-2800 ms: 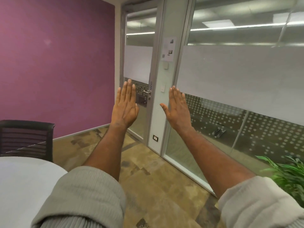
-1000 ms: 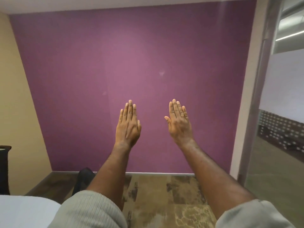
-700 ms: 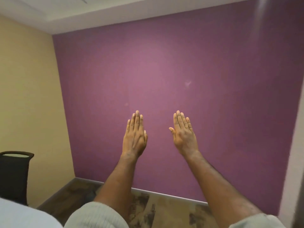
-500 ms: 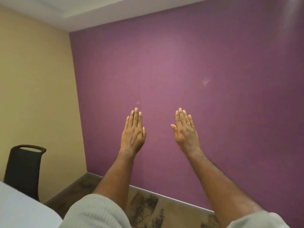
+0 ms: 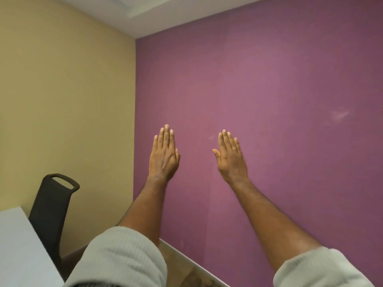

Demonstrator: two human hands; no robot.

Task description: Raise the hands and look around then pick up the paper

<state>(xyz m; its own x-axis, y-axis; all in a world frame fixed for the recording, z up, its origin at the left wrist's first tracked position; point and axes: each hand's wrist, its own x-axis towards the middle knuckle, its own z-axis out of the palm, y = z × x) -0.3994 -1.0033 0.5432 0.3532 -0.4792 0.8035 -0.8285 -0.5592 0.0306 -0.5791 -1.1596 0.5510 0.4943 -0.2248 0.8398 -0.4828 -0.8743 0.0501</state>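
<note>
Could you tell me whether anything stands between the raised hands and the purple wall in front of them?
Nothing visible does: the left hand and right hand are open before the bare purple wall; the chair stands off left.

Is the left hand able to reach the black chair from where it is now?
Probably yes. The left hand is open, holds nothing, and is raised before the purple wall. The chair stands lower left by the table, with nothing visibly between.

Left hand (image 5: 164,157) beside right hand (image 5: 231,160), chair (image 5: 51,212) and table (image 5: 18,249) far left.
</note>
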